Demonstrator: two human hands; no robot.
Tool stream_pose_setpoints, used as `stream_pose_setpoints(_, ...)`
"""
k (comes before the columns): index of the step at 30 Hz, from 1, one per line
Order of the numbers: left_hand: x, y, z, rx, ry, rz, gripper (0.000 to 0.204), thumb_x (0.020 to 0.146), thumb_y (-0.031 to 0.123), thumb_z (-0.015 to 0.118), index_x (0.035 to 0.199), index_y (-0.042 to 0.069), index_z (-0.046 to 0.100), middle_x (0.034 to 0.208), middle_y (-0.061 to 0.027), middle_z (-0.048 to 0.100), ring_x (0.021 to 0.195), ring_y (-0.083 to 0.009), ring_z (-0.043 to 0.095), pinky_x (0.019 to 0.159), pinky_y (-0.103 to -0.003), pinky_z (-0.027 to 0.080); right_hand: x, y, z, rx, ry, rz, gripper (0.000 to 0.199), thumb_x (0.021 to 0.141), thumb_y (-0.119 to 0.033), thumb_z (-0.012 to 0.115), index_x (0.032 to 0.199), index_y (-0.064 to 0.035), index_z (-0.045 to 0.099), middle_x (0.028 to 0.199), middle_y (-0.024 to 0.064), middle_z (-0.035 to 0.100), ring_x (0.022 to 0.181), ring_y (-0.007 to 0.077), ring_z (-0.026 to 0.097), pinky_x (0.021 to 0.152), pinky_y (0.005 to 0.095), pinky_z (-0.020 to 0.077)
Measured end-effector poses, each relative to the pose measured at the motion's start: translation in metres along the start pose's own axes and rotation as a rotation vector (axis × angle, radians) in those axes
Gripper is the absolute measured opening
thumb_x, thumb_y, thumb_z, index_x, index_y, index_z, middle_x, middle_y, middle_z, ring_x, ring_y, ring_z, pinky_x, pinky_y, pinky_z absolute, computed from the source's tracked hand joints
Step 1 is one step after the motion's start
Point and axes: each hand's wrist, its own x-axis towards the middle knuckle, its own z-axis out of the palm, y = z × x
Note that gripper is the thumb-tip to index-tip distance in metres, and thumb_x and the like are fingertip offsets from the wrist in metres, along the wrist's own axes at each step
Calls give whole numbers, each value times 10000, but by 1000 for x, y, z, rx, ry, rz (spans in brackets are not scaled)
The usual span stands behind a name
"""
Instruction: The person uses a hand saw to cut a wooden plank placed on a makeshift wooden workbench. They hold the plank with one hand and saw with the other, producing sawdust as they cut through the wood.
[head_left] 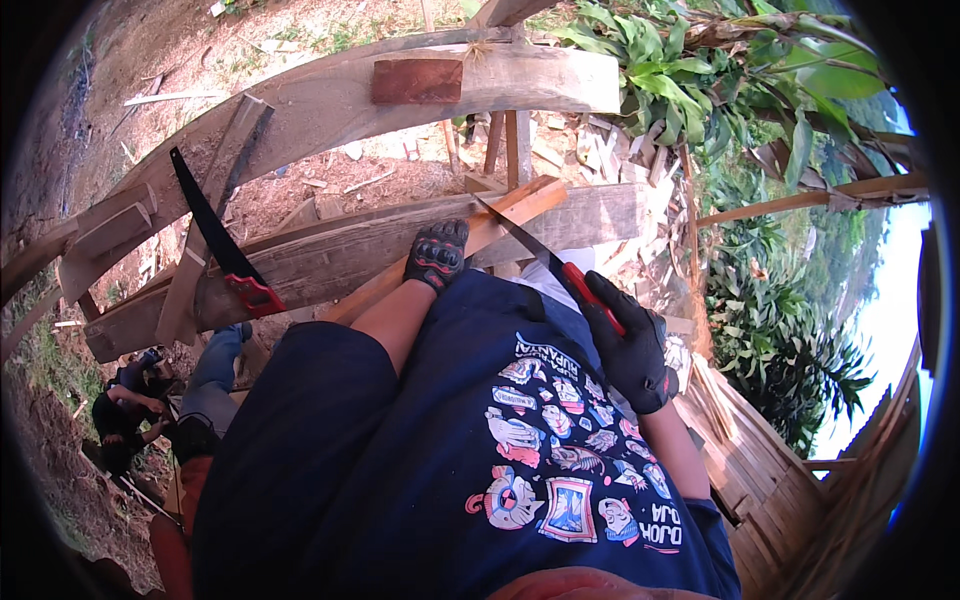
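Note:
My right hand (630, 345), in a black glove, is closed around the red handle of a handsaw (535, 248). The saw's dark blade slants up and to the left, its tip end lying at a reddish-brown wooden batten (525, 203). In a black glove with red marks, my left hand (437, 252) is closed over the batten, to the left of the blade. The batten rests slantwise across a thick weathered plank (600, 220), and its lower end passes by my left forearm. Whether the teeth are inside the wood cannot be made out.
A second handsaw (222, 235) with a red handle leans across the planks on the left. Beyond lies a long beam (320, 100) with a red-brown block (417, 81) on it. Wood offcuts (600, 150) litter the ground. Other people (130, 410) are at the lower left.

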Motion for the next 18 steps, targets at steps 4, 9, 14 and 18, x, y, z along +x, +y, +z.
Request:
stream_pose_setpoints(4, 2, 2, -11, 9, 22, 18, 532, 970, 315, 622, 1443, 73, 637, 1397, -178, 708, 1206, -323, 709, 1032, -489, 540, 2, 1, -9, 136, -193, 219, 424, 1081, -167, 677, 1489, -53, 657, 1425, 228, 713, 1345, 338, 683, 1131, 424, 528)
stream_pose_setpoints(9, -3, -7, 50, 15, -18, -58, 606, 950, 353, 666, 1481, 64, 615, 1448, -183, 686, 1236, -322, 697, 1040, -486, 538, 4, -9, -1, 60, -133, 46, 430, 1056, -170, 702, 1476, -78, 684, 1327, 245, 759, 1217, 354, 760, 1043, 425, 571)
stream_pose_setpoints(14, 6, 7, -15, -81, -137, -116, 605, 952, 345, 660, 1477, 49, 612, 1454, -184, 683, 1261, -327, 688, 1046, -496, 538, 19, -16, -13, 16, -182, 103, 395, 1056, -158, 696, 1444, -84, 712, 1294, 237, 774, 1160, 358, 782, 999, 431, 597)
stream_pose_setpoints(18, 8, 9, -16, -46, -144, -123, 597, 948, 330, 661, 1475, 53, 616, 1447, -184, 689, 1239, -326, 699, 1035, -504, 547, 27, 0, -16, 71, -131, 63, 387, 1053, -161, 699, 1432, -89, 722, 1277, 223, 785, 1109, 338, 801, 963, 422, 610)
